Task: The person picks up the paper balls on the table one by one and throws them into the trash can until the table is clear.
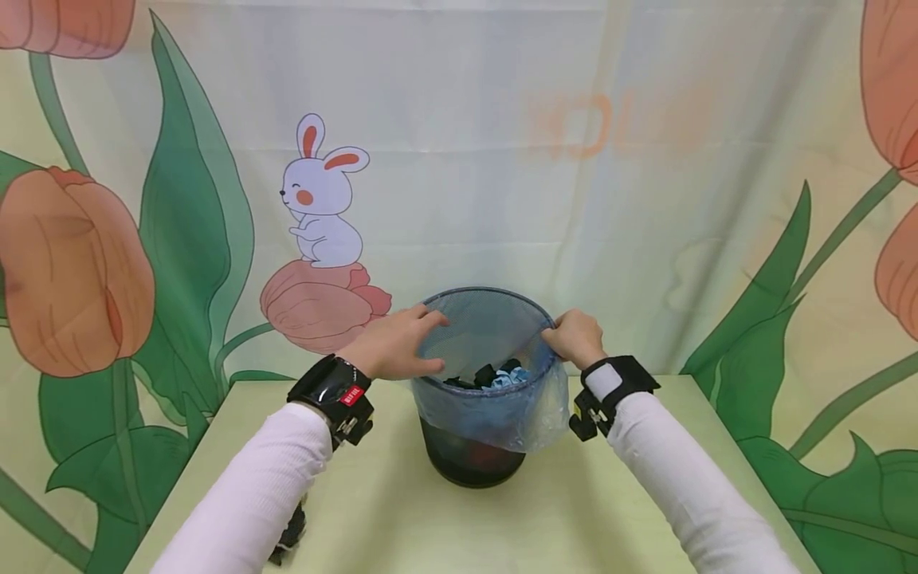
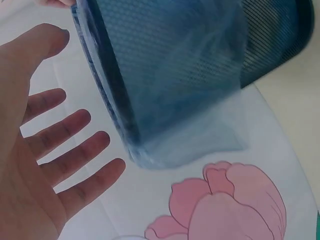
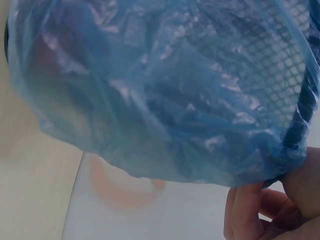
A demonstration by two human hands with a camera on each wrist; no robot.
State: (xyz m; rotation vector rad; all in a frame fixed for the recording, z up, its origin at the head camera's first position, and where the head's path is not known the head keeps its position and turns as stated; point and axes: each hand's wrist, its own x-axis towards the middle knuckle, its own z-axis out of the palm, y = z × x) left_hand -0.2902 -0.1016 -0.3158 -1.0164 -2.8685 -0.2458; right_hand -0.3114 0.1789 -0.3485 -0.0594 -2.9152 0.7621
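A dark mesh wastebasket [image 1: 469,469] stands upright on the table, lined with a translucent blue plastic bag [image 1: 495,426] whose top is folded down over the rim. Inside lie black pieces and a crumpled light blue piece [image 1: 511,377]. My left hand [image 1: 394,344] is at the left of the rim; in the left wrist view its fingers [image 2: 75,130] are spread and apart from the bag. At the right of the rim, my right hand [image 1: 578,338] pinches the bag's edge between thumb and curled fingers, which the right wrist view shows under the blue plastic.
The pale table [image 1: 459,534] meets a printed curtain [image 1: 466,159] right behind the wastebasket. A small dark bundle [image 1: 290,536], partly hidden by the left forearm, lies near the table's left front. Wrist cameras on black straps [image 1: 331,392] sit on both wrists.
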